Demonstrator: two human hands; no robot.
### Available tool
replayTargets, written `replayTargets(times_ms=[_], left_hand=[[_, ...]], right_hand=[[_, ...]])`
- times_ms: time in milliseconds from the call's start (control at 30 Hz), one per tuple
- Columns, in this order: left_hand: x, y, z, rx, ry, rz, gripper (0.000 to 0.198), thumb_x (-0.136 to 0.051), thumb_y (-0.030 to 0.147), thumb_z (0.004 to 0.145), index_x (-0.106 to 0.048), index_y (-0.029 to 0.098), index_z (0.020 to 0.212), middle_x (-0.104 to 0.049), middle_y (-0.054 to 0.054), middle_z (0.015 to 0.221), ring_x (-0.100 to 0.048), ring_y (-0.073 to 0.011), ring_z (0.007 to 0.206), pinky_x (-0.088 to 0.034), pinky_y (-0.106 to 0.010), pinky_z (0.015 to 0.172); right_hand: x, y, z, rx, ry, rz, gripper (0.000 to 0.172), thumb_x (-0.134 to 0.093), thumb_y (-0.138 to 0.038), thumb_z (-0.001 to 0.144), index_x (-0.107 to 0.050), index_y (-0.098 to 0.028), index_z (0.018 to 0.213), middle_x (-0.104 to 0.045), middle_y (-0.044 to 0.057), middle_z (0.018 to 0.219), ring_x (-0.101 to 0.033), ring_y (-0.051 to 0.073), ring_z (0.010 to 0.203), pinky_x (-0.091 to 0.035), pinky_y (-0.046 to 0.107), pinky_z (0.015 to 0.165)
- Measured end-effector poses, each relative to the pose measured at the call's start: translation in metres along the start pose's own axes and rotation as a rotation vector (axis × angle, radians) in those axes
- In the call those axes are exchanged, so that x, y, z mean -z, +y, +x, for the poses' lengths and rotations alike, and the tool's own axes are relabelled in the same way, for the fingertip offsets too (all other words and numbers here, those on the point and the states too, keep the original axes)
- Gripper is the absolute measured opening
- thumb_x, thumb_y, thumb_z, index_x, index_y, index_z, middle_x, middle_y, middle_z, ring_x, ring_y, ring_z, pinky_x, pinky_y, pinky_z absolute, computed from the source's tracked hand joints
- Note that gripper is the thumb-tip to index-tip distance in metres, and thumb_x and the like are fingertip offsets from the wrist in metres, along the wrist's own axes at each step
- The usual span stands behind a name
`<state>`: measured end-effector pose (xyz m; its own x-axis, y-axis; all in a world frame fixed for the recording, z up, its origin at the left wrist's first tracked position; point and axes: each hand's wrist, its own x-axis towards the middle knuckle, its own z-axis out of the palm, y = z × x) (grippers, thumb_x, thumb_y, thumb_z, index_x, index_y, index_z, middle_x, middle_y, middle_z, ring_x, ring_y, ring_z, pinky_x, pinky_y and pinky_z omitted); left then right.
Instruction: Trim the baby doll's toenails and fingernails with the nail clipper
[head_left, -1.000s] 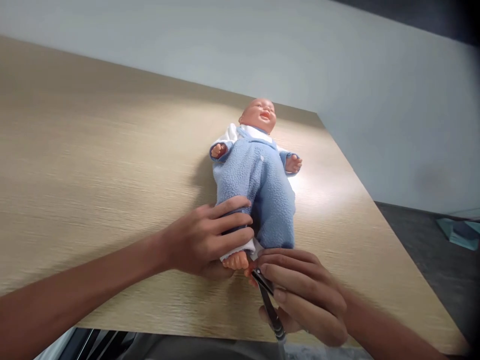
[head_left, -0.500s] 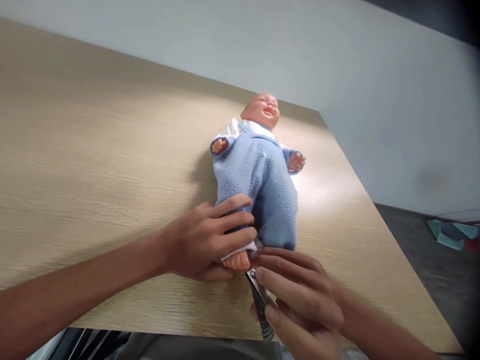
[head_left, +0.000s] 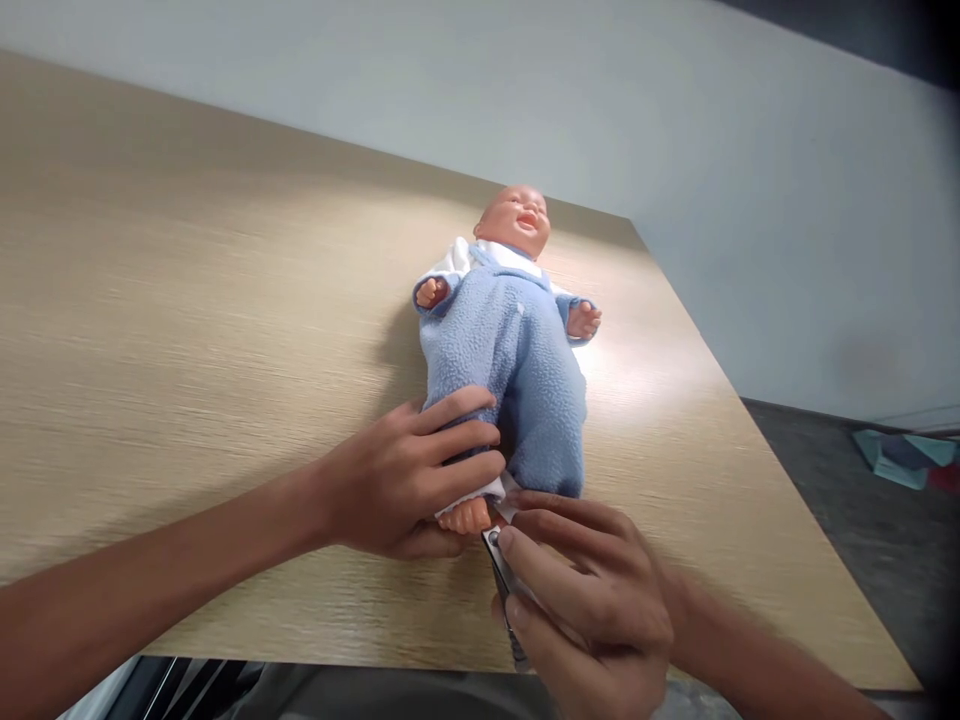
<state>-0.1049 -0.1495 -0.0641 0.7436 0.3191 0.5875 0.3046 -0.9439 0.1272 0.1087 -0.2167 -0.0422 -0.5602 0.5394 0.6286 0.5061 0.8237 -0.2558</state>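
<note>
Here, left grip (head_left: 409,482) curls over and clasps the doll's leg (head_left: 463,365), right grip (head_left: 596,590) pinches nail clippers (head_left: 500,572).

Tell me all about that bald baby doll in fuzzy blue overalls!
The pinkish, plastic-looking baby doll lies face up on the pale wood-grain table, head toward the far edge. Its fuzzy blue overalls cover a white top; both small arms stick out sideways. The person's bare left hand grips one leg, its toes bare. The bare right hand, holding a silvery metal clipper, mostly hides the other foot; I can't tell if the clipper touches it.
</note>
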Motion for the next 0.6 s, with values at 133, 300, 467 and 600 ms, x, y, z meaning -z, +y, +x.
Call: replayTargets(times_ms=[133,300,467,600], left_hand=[[0.0,0.0,0.001,0.005,-0.002,0.003,0.037,-0.048,0.041,0.09,-0.057,0.012,0.111,-0.06,-0.011,0.116,-0.043,-0.0309,0.13,-0.049,-0.043,0.103],[-0.001,0.0,0.0,0.004,0.004,0.007,0.036,-0.049,0.04,0.09,-0.057,0.012,0.111,-0.06,-0.011,0.116,-0.043,-0.0306,0.13,-0.049,-0.043,0.103],[0.0,0.0,0.0,0.003,0.001,0.007,0.037,-0.05,0.041,0.089,-0.057,0.011,0.11,-0.06,-0.01,0.116,-0.044,-0.031,0.129,-0.05,-0.044,0.102],[-0.001,0.0,0.001,0.003,0.002,-0.005,0.038,-0.05,0.041,0.089,-0.057,0.011,0.111,-0.06,-0.011,0.115,-0.044,-0.0309,0.129,-0.049,-0.044,0.103]], right_hand=[[-0.003,0.004,0.003,0.1,-0.01,-0.087,0.017,-0.058,-0.024,0.078,-0.061,-0.022,0.094,-0.066,0.003,0.096,-0.068,0.019,0.084,-0.062,0.034,0.075],[-0.007,-0.001,0.001,0.121,0.002,-0.097,0.017,-0.058,-0.025,0.075,-0.06,-0.022,0.092,-0.065,0.003,0.096,-0.067,0.019,0.084,-0.062,0.034,0.075],[-0.015,-0.015,-0.005,-0.121,0.112,0.03,0.02,-0.056,-0.016,0.075,-0.063,-0.019,0.093,-0.066,0.002,0.09,-0.066,0.018,0.084,-0.061,0.037,0.082],[-0.016,-0.02,-0.004,-0.191,0.113,0.084,0.019,-0.054,-0.011,0.072,-0.063,-0.015,0.09,-0.064,0.001,0.084,-0.063,0.016,0.078,-0.059,0.04,0.083]])
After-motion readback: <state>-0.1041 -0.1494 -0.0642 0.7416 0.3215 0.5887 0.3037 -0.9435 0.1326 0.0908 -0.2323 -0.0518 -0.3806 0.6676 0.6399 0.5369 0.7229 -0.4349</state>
